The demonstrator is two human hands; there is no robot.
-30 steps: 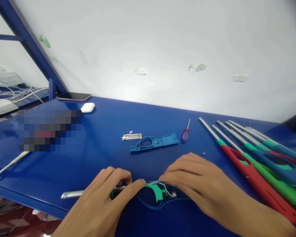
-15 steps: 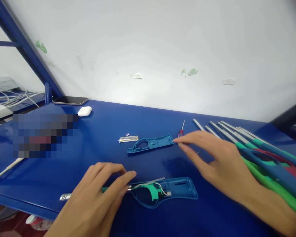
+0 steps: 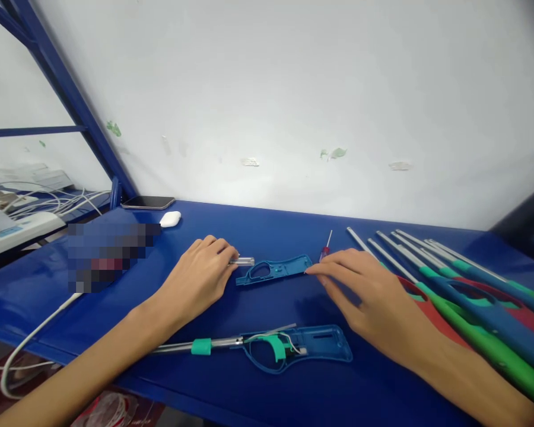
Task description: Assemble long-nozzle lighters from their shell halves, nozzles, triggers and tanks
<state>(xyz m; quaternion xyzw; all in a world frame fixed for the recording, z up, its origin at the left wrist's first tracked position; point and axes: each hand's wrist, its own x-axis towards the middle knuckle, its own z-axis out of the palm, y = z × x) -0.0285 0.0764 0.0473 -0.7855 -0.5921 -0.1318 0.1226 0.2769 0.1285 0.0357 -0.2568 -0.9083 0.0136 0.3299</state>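
An opened blue lighter body (image 3: 293, 346) with a green trigger, thin wires and a metal tube lies near the front edge of the blue table (image 3: 267, 237). Behind it lies its loose blue cover half (image 3: 273, 270). My left hand (image 3: 199, 281) rests on the table left of the cover, its curled fingertips touching a small clear tube (image 3: 244, 261). My right hand (image 3: 365, 290) lies flat with fingers stretched, the fingertips at the cover's right end. A small red-handled screwdriver (image 3: 324, 249) lies just behind those fingers.
Several long lighters (image 3: 471, 296) in red, green and blue lie in a row at the right. A phone (image 3: 148, 202) and a white earbud case (image 3: 170, 219) sit at the back left. A white cable (image 3: 31, 338) hangs over the left edge; a blurred patch covers something beside it.
My left hand let go of the lighter's tube and moved back to the small clear tube. My right hand went from the lighter body to the loose cover's right end.
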